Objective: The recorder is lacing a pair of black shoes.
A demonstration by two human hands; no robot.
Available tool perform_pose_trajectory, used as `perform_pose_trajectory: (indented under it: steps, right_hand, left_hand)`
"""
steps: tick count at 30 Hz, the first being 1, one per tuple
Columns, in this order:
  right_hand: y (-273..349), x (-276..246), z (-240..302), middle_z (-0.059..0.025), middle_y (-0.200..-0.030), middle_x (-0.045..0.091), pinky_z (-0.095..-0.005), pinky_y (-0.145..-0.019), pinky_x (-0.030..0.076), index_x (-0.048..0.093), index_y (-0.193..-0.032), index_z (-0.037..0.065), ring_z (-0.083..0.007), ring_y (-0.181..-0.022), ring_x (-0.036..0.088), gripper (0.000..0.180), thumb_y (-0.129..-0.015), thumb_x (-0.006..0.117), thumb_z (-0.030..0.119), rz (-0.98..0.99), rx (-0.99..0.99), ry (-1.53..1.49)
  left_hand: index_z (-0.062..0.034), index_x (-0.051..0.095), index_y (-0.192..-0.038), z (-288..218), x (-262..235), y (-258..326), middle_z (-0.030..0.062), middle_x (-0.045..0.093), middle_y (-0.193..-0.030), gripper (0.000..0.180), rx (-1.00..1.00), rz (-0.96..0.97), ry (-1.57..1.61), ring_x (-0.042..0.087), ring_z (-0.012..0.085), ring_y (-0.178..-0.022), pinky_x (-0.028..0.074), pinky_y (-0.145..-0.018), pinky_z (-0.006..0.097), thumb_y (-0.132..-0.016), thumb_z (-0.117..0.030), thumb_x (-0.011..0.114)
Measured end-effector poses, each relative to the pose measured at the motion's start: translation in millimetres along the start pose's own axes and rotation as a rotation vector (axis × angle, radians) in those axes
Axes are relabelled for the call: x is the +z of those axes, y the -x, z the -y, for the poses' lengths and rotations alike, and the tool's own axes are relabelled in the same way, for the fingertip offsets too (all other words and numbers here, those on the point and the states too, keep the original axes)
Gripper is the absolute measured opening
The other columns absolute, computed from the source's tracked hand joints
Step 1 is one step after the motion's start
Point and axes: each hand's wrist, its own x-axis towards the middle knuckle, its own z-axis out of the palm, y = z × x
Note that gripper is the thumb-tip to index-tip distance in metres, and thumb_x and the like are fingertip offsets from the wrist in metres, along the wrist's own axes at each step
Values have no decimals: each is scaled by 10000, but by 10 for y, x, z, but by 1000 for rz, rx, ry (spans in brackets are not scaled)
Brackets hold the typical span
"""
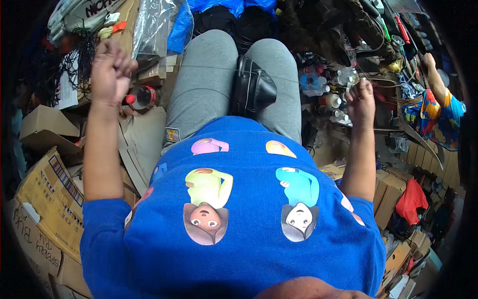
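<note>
Left hand [110, 70] raised, fingers curled shut on nothing visible; right hand [360, 102] lifted, loosely curled, grip unclear. Black shoe [253, 88] on lap, sole hidden.

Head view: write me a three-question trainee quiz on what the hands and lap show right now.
1. True or false: the left hand grips the red-capped bottle.
2. What lies on the lap between the grey-trousered knees? A) black shoe B) cardboard box C) red bag
3. Fill in: the right hand is raised beside a cluster of small ____.

Key: 1 false, the hand is above the bottle, curled and empty; 2 A, the black shoe; 3 bottles.
</note>
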Motion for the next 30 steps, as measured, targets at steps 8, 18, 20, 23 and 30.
perform_pose_trajectory:
  steps: [8, 18, 20, 23, 30]
  right_hand:
    - [23, 468, 204, -71, -1016, 649, -310, -897, 487, 638, -1098, 61, -149, -994, 614, 189, -914, 654, 103, 180, -229, 398]
    - [224, 1905, -185, -76, -1060, 679, -283, -892, 463, 696, -1075, -1, -122, -880, 610, 267, -855, 733, 146, 586, -109, 138]
    - [219, 1922, -252, -71, -1033, 678, -303, -899, 473, 690, -1105, 18, -118, -890, 604, 300, -856, 741, 176, 566, -182, 169]
    - [215, 1895, -270, -70, -932, 634, -353, -858, 501, 712, -1095, 156, -203, -903, 608, 347, -776, 806, 257, 296, -778, 917]
    - [365, 1822, -655, -85, -932, 596, -403, -820, 429, 716, -892, 136, -279, -942, 581, 176, -768, 759, 252, 575, -851, 1529]
  left_hand:
    - [-68, 602, -1276, -127, 613, -213, 70, 650, -1115, 391, 355, -411, -1673, 580, 201, -1130, 420, -997, 312, -890, -98, 653]
    - [-27, 701, -1044, 953, 1796, -748, 25, 703, -967, 170, 129, 186, -719, 647, 85, -864, 510, -802, 230, -879, -66, 692]
    - [-27, 703, -1027, 1011, 1639, -853, 24, 702, -945, 144, 151, 241, -585, 640, 79, -850, 508, -796, 230, -893, -71, 678]
    - [-23, 703, -1028, 883, 1258, -1034, 23, 700, -933, 147, 193, 131, -790, 628, 75, -844, 501, -785, 228, -904, -93, 665]
    - [-24, 708, -1032, 890, 969, -830, 26, 696, -949, 173, 144, 113, -998, 612, 87, -887, 481, -812, 250, -876, -88, 667]
